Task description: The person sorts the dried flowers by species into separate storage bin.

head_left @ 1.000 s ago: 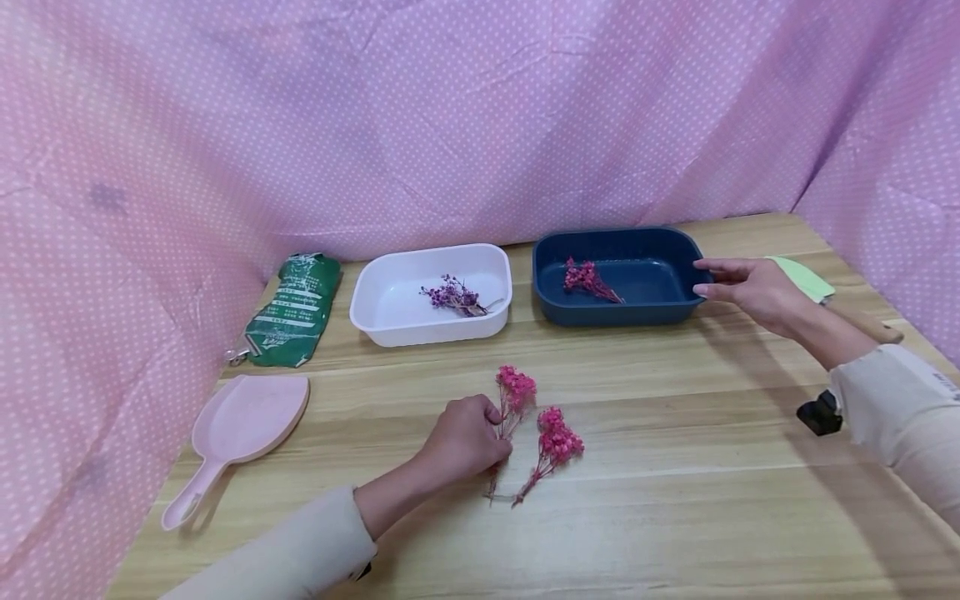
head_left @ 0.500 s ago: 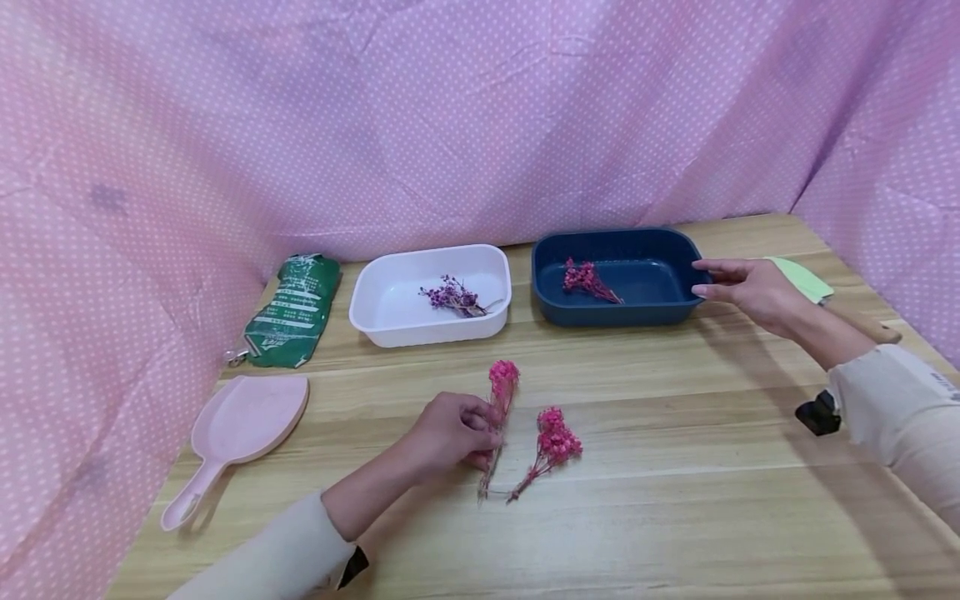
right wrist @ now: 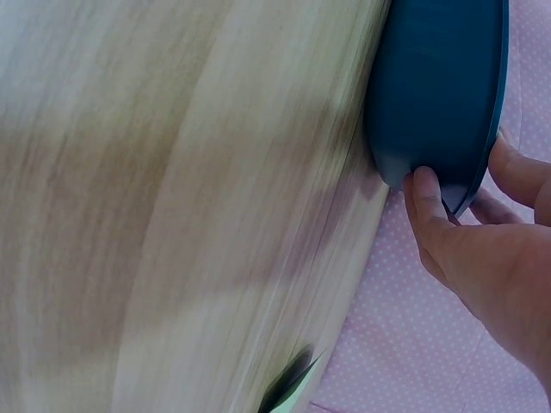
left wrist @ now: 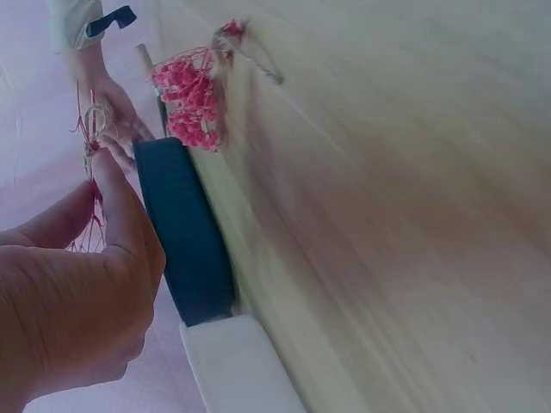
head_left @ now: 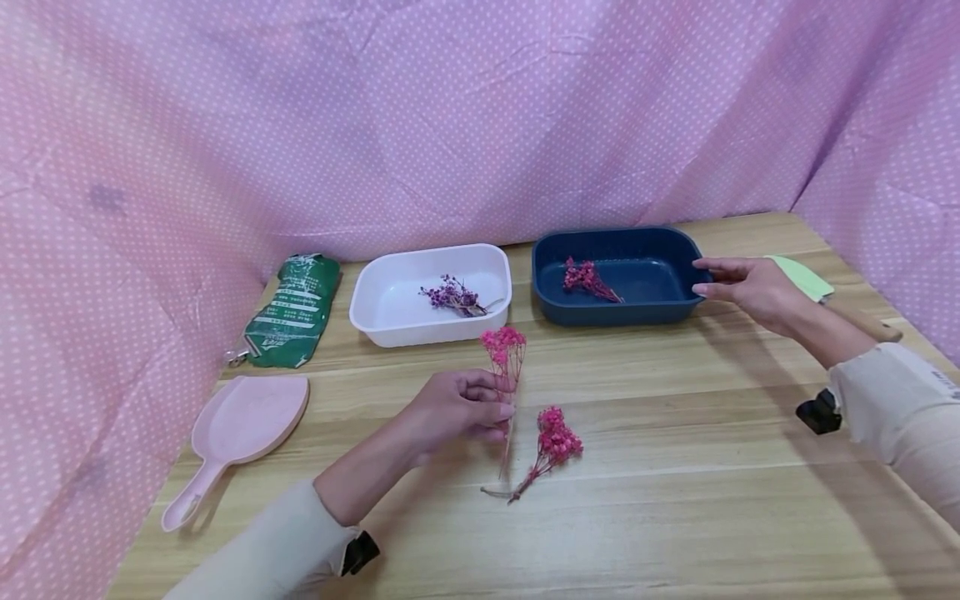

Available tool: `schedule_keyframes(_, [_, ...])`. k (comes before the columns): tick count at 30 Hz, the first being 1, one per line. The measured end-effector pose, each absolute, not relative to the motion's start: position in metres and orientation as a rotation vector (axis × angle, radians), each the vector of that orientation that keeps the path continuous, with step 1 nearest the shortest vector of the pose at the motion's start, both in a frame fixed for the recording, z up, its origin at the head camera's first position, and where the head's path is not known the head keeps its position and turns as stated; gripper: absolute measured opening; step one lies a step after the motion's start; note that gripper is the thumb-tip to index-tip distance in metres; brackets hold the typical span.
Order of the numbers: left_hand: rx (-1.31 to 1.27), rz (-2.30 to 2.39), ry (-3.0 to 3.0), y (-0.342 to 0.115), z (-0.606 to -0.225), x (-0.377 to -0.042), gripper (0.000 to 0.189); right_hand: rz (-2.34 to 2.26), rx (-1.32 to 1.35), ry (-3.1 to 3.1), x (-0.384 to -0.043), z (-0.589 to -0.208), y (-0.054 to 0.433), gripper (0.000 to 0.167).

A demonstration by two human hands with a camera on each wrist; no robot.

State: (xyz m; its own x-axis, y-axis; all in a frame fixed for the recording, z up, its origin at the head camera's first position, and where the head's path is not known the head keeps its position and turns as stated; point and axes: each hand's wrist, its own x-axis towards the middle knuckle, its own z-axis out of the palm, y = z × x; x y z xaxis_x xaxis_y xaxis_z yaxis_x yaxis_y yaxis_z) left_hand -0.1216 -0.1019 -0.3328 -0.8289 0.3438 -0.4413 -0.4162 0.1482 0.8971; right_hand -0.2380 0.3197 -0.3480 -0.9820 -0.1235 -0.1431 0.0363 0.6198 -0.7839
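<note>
Near the middle of the table, my left hand pinches a small bunch of pink dried flowers by its stems, heads up. In the left wrist view a twine tie shows on these stems, just past the fingertips. A second pink bunch lies on the table to the right, its twine tail pointing left. My right hand holds the right end of a dark blue basin, thumb and fingers at its rim and outer wall. Inside that basin lies another pink bunch.
A white basin with a purple dried bunch stands left of the blue one. At the left lie a green pouch and a pink dustpan. A light green blade with a wooden handle lies behind my right arm.
My left hand has lifted its pink bunch off the table and moved it away from me, bringing the heads near the white basin's front. The right hand stays at the blue basin.
</note>
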Motion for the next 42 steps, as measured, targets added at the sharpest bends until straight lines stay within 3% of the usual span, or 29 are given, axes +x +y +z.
schedule_keyframes(22, [-0.035, 1.929, 1.727, -0.025, -0.304, -0.201, 0.026, -1.325, -0.090, 2.650, -0.236, -0.347, 0.321, 0.071])
schedule_keyframes(32, [-0.155, 1.996, 1.759, 0.003, -0.307, -0.234, 0.015, -1.324, -0.096, 2.642, -0.236, -0.349, 0.321, 0.070])
schedule_keyframes(42, [-0.327, 2.027, 1.781, 0.020, -0.310, -0.265, 0.016, -1.332, -0.103, 2.659, -0.238, -0.350, 0.321, 0.067])
